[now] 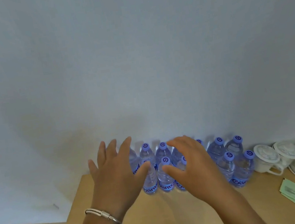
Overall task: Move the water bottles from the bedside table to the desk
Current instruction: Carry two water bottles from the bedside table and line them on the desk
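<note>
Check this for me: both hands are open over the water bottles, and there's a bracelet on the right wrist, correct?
Not quite. The bracelet is on the left wrist, as the head view shows. Both the left hand and right hand are indeed open over the water bottles.

— What are we reading on the water bottles [165, 173]?

— We are making out blue lettering on the labels low on the front row: "Gan" on the bottle at the middle, and a "G" with part of a second letter on the one at the far right [243, 169]. The rest is being cut off by the curve.

— And the caps [165, 160]?

— We are seeing a white swirl mark on each, like a "G" or a 9.

— The green paper slips [294, 192]?

— Too blurred; we are reading nothing there.
</note>
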